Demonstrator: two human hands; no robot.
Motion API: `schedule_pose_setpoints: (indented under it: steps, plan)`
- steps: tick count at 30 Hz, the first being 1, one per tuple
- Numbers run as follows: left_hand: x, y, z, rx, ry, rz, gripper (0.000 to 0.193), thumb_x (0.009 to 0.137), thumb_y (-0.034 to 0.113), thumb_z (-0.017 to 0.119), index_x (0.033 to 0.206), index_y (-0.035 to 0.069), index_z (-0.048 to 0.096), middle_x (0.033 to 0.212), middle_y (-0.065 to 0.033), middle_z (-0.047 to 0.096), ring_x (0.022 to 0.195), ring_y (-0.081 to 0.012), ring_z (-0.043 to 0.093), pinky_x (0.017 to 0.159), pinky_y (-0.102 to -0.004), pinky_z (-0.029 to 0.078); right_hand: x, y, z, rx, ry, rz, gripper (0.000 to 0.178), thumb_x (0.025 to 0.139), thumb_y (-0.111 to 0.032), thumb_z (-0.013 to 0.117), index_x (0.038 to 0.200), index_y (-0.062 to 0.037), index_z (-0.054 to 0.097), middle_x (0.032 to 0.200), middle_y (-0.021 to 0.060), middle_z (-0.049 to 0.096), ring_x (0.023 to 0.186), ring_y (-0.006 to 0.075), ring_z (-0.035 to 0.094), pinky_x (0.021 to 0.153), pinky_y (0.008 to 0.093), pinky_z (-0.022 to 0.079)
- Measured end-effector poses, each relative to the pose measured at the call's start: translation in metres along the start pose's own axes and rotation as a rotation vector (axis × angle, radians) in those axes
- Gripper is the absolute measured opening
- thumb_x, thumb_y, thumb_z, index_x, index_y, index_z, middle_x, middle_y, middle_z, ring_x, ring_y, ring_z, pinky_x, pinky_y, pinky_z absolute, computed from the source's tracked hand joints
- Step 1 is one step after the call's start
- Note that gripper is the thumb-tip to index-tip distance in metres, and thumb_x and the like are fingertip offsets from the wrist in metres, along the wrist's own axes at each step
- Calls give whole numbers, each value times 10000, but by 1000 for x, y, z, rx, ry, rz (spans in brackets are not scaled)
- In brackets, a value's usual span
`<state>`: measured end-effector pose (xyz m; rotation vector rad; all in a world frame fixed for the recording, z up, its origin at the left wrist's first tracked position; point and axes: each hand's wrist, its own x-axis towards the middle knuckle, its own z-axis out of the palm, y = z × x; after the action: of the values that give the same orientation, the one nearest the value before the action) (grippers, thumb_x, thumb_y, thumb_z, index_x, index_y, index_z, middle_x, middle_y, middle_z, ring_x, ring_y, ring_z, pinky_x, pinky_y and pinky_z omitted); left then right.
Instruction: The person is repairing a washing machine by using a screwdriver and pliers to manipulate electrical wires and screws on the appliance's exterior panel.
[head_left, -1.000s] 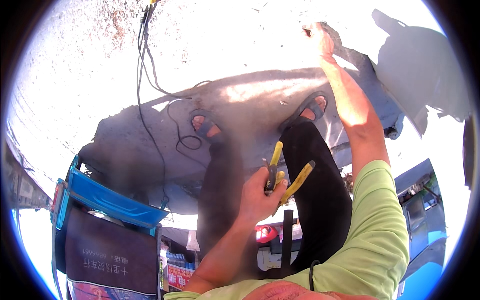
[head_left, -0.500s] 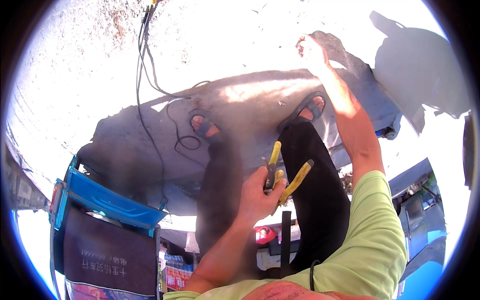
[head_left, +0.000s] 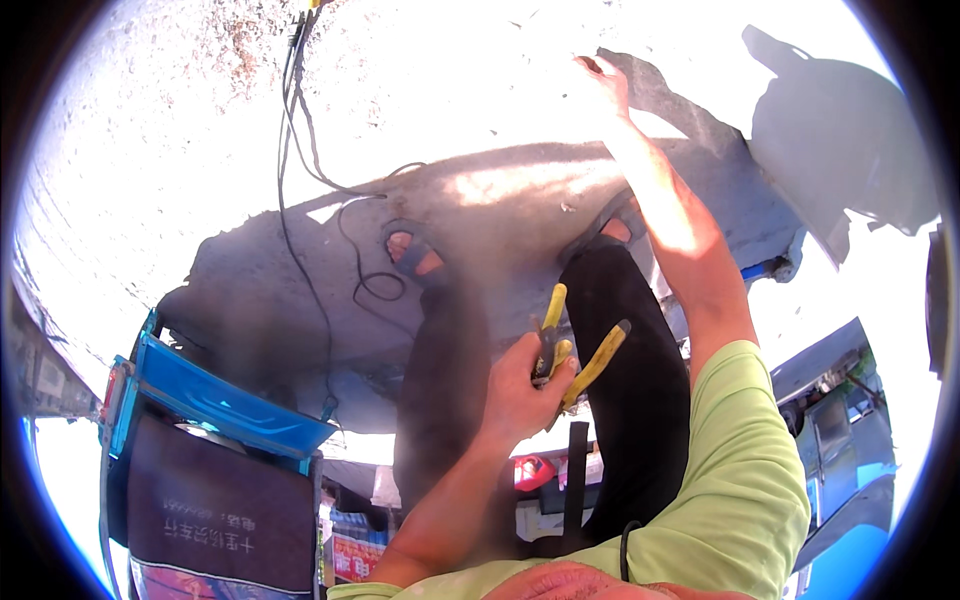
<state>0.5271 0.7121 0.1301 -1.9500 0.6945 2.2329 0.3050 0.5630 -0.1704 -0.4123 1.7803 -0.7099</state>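
Observation:
My left hand (head_left: 522,395) is closed in front of my right thigh. It grips yellow-handled pliers (head_left: 603,362); one long handle slants up to the right and ends in a dark tip. A yellow-and-black handle (head_left: 553,308) also rises from this grip, and I cannot tell whether it belongs to a second tool. My fingers and palm partly hide the jaws. My right hand (head_left: 606,90) is stretched far forward over the bright ground, its fingers curled together. Glare washes it out, so anything in its fingers cannot be made out.
Dark cables (head_left: 285,160) run across the pale ground and loop by my left sandal (head_left: 413,250). At lower left stands a blue-framed thing with a dark printed cover (head_left: 220,500). A blue vehicle (head_left: 850,470) is at right. My shadow falls over the ground ahead.
My right arm has swung a little left and farther forward, and its hand has risen in the picture. My left hand stays nearly in place with the pliers.

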Motion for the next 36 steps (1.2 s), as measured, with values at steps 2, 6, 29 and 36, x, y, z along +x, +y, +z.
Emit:
schedule_pose_setpoints:
  steps: [2, 6, 29, 36]
  plan:
    - [0, -4, -1, 56, 11, 45, 257, 883, 236, 690, 995, 15, 621, 740, -64, 667, 650, -134, 657, 616, -301, 509, 33, 8, -16, -223, 155, -87, 295, 916, -277, 675, 1106, -53, 680, 909, 36, 705, 808, 131, 672, 731, 287, 535]
    - [-1, -11, 0, 76, 43, 36, 248, 882, 228, 692, 1000, 20, 623, 752, -55, 675, 664, -129, 659, 637, -296, 515, 64, 5, -18, -773, 275, -214, 324, 883, -316, 666, 1121, -97, 671, 1024, 112, 730, 940, 258, 705, 848, 384, 542]
    - [-1, 4, -5, 4, 37, 4, 265, 867, 252, 718, 962, 27, 612, 866, -171, 654, 816, -353, 646, 744, -419, 500, -5, 12, -1, 314, -564, 243, 45, 937, -109, 607, 899, -97, 586, 941, 9, 630, 852, 104, 604, 717, 244, 458]
    - [-3, -5, -7, 67, 54, 101, 302, 861, 244, 714, 1026, 7, 625, 806, -103, 672, 691, -163, 657, 677, -334, 519, 17, 3, 33, 37, -286, 55, 151, 887, -150, 688, 1023, -87, 667, 917, 23, 683, 790, 117, 638, 691, 256, 539]
